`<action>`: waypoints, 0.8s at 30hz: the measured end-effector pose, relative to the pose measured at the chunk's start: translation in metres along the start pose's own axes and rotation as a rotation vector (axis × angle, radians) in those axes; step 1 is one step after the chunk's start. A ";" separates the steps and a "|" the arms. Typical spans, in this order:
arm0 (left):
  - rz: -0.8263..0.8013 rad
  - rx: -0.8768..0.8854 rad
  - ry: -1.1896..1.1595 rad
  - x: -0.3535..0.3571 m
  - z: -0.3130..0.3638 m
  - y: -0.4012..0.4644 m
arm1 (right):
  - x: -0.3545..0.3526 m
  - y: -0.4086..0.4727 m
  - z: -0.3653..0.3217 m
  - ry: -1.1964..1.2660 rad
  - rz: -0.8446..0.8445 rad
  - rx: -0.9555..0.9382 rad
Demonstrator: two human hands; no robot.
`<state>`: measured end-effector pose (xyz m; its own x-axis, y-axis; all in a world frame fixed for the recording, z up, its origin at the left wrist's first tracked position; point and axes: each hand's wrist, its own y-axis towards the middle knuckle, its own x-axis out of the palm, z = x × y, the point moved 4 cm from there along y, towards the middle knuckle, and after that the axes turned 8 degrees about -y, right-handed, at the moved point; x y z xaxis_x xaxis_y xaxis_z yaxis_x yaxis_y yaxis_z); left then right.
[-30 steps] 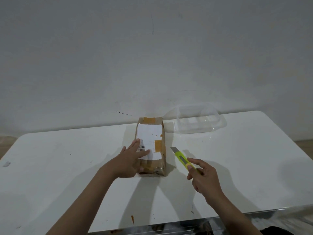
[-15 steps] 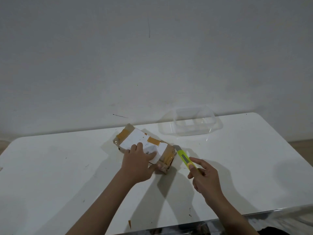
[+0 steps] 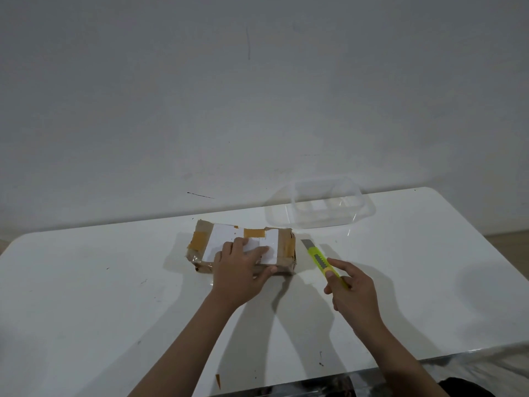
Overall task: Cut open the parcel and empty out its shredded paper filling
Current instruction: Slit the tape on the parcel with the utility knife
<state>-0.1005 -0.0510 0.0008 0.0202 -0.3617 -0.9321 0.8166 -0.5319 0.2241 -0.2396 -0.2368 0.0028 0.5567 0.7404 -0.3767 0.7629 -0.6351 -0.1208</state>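
Observation:
A brown cardboard parcel [image 3: 223, 239] with a white label and orange tape patches lies sideways on the white table [image 3: 86, 296], sealed. My left hand [image 3: 240, 270] presses on its near right part, thumb along the front side. A yellow utility knife [image 3: 320, 260] with its blade out is gripped in my right hand [image 3: 352, 290], just right of the parcel. The blade tip points toward the parcel's right end without touching it. No shredded paper is visible.
A clear plastic container [image 3: 329, 207] stands at the back of the table, right of the parcel, against the grey wall. The table's front edge runs just below my forearms. A small orange scrap [image 3: 217, 381] lies near that edge.
My left hand has turned the parcel from lengthwise to sideways across the table. My right hand holds the knife in nearly the same place.

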 end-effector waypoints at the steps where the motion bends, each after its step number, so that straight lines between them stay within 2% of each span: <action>1: 0.004 0.007 0.004 0.004 -0.001 0.002 | -0.001 0.005 -0.002 -0.023 0.002 -0.005; 6: 0.000 0.028 -0.025 0.017 -0.005 -0.004 | -0.002 0.017 -0.012 -0.149 -0.023 -0.063; 13: 0.000 -0.010 0.011 0.022 -0.001 -0.008 | -0.002 0.023 -0.039 -0.486 0.014 -0.270; 24: 0.116 -0.139 0.099 0.031 0.017 -0.008 | 0.004 0.024 -0.061 -0.675 -0.057 -0.360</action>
<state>-0.1160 -0.0712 -0.0250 0.1697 -0.3340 -0.9272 0.8770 -0.3779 0.2967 -0.1989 -0.2356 0.0540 0.2806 0.4015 -0.8718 0.9086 -0.4038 0.1065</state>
